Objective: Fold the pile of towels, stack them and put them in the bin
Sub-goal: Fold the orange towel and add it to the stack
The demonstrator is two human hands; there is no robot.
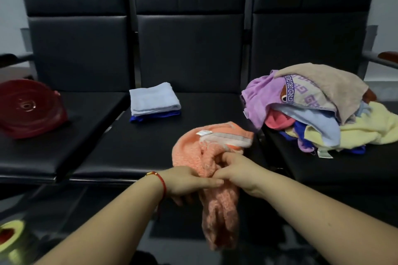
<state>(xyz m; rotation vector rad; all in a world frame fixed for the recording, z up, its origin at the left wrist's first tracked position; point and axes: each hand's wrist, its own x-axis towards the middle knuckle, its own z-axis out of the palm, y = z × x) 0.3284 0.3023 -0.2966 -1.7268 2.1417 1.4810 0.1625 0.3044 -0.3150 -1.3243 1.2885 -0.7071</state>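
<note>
**Both hands on orange towel at near edge of middle seat**

Orange towel (212, 157) is bunched, not flat. Long axis runs near-far: far end lies on the middle seat (150, 146) of a black bench, with a pale hem band and white tag at the far right; near end hangs off the seat's front edge and droops down toward the floor. The hanging part is blurred.

Left hand (189, 180) is at the towel's left side at the seat edge, thumb lying across the top and pointing right, fingers curled under; it seems to grip the fabric from the left, though the fingers are mostly hidden. Red string bracelet (161, 180) on that wrist. Right hand (239, 170) is just right of it, touching it, fingers curled into the bunched fabric and pinching a fold. The two hands meet at the towel's middle.

Folded stack (154, 101) sits far left on the same seat: pale blue towel on top, dark blue one under it, edges roughly squared. It is well apart from the orange towel.

Unfolded pile (318, 109) on the right seat: tan, purple, patterned, light blue, pink and yellow towels heaped together, yellow spilling to the right.

Red bin (30, 107) lies tipped on the left seat, round face toward the camera.
</note>
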